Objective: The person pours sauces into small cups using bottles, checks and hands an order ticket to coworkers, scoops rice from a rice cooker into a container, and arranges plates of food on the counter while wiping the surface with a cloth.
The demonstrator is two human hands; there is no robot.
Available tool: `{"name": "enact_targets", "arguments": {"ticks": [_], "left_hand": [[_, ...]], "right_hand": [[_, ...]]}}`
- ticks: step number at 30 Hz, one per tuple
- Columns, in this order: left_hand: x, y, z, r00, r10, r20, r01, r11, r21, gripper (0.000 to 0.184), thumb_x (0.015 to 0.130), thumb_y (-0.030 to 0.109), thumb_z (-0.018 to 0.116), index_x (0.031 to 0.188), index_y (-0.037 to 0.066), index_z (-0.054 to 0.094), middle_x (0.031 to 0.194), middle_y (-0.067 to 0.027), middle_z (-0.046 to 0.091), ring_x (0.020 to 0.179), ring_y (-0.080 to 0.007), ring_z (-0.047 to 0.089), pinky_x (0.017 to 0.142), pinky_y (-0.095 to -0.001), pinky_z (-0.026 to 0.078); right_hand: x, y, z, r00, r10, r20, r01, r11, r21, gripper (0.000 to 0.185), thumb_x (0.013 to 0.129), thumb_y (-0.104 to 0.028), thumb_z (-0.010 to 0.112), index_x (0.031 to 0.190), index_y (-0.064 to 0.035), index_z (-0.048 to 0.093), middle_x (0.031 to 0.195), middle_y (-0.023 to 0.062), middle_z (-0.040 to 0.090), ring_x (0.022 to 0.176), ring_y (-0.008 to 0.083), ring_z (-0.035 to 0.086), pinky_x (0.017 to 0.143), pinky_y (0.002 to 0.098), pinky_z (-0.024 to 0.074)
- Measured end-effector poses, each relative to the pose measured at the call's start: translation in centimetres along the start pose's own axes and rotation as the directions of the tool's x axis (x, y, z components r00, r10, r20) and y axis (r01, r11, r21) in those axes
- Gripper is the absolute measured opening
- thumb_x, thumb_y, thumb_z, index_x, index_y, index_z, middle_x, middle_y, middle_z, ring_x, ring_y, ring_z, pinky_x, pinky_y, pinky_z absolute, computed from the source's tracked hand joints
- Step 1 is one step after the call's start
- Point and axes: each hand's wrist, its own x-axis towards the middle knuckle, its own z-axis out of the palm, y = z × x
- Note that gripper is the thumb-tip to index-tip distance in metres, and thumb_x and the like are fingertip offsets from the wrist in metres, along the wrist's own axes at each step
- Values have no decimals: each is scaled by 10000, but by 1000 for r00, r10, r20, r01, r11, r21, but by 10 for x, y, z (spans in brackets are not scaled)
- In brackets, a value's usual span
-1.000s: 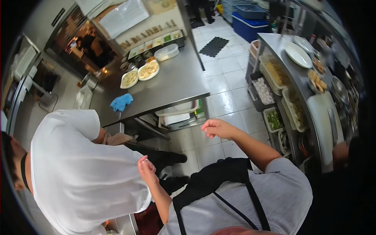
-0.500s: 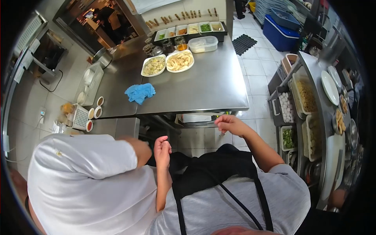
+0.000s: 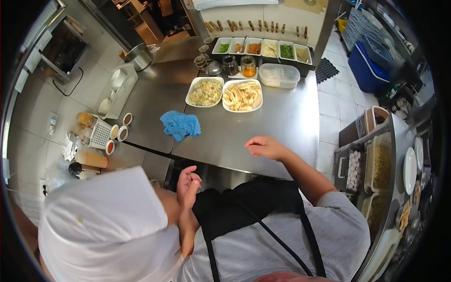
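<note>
One crumpled blue cloth (image 3: 180,125) lies ahead of the nearer left hand (image 3: 188,189), fingers part-spread; right hand (image 3: 269,148): grip closure indeterminable.

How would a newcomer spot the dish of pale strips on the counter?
Start at the big steel counter. Toward its far side stands a clear plastic container; the white dish just left of it is yours. It is heaped with pale strips, while the dish on its left holds a finer, green-flecked mix.

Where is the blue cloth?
The blue cloth lies on the metal table, left of centre in the head view, near the left white dish.
</note>
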Motion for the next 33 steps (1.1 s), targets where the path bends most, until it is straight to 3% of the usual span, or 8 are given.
{"name": "enact_targets", "arguments": {"ticks": [7,14,17,22,25,26,29,33], "left_hand": [[38,46,11,988,106,-114,-104,994,21,585,733,429,555,1097,-1,397,735,-63,461,630,-109,426,556,-203,354],[82,24,-25,937,-73,-340,120,986,118,355,811,252,504,1080,32,428,764,-33,485,649,-87,441,563,-199,355],[119,-12,-52,889,-129,-439,239,949,204,286,823,195,483,1071,59,442,866,-19,504,719,-76,459,585,-202,360],[185,-56,-65,919,14,-393,134,928,348,271,821,183,488,1063,67,450,939,0,492,770,-68,465,599,-186,367],[208,-63,-42,951,-74,-300,151,958,245,266,820,175,487,1058,63,450,933,0,492,761,-68,455,609,-181,365],[213,-62,-33,939,-192,-287,241,959,147,255,790,88,511,1030,17,460,947,-39,484,837,-104,447,738,-221,381],[226,-87,-23,970,-65,-234,131,950,282,247,770,108,535,991,10,482,906,-51,494,826,-116,444,723,-234,379],[235,-105,-24,952,243,-184,-50,719,694,254,719,123,558,934,1,500,893,-126,499,847,-224,457,759,-321,365]], "right_hand": [[112,-6,7,923,-146,356,270,904,-330,349,755,-292,530,988,-32,533,913,109,572,789,197,552,703,303,438],[186,-12,53,933,-242,268,345,815,-466,319,721,-251,532,983,-69,543,937,146,543,882,284,518,772,364,406],[210,31,55,875,-439,203,481,752,-450,291,716,-246,538,944,-64,552,822,128,559,790,275,539,707,355,424],[189,30,34,934,-317,167,349,911,-220,226,747,-264,534,774,-41,555,665,89,562,606,190,529,554,317,412],[164,10,6,974,-113,197,163,951,-261,242,762,-272,537,720,-35,550,635,77,555,578,144,514,503,292,399],[154,5,-4,977,-13,214,80,949,-306,247,766,-274,539,709,-33,550,633,75,553,579,130,511,492,283,396],[123,11,-34,961,148,235,-49,924,-379,196,773,-233,551,809,-41,570,680,46,552,593,111,512,486,247,414],[66,-34,-74,978,103,183,-111,993,34,209,788,-157,549,979,-72,546,793,9,542,653,92,511,552,238,458]]}}
